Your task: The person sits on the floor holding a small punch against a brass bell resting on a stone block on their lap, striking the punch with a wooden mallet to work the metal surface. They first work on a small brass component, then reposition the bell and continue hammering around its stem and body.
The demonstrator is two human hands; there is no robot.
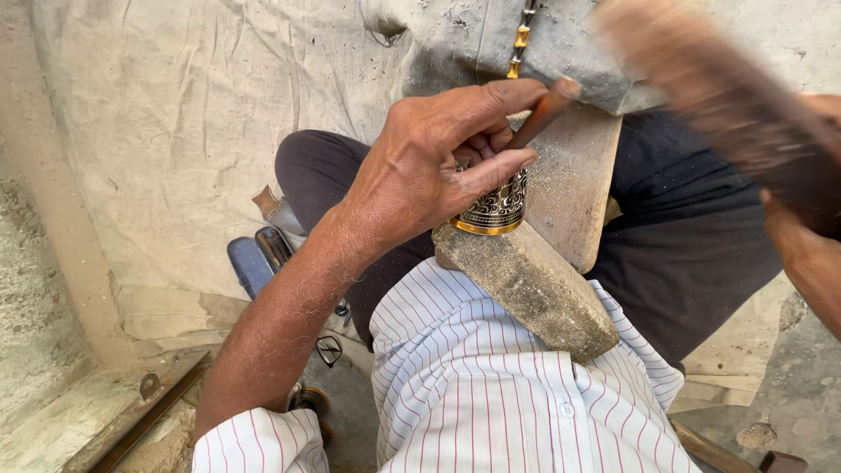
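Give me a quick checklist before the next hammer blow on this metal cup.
1. Left hand grips the engraved metal cup: ok.
2. Cup rests on the stone block: ok.
3. Punch held in the left fingers above the cup: ok.
4. Punch tip seated on the metal: cannot tell, fingers hide it.
5. Mallet raised in the right hand: ok, though blurred.
6. Left fingers clear of the punch's head: not ok, the thumb lies close to it.

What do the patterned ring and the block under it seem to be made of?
Patterned ring: probably brass, judging by its shiny golden rim and dark engraved scrollwork. Block: looks like rough grey stone or dust-caked wood, with a matt, gritty surface; hard to say which.
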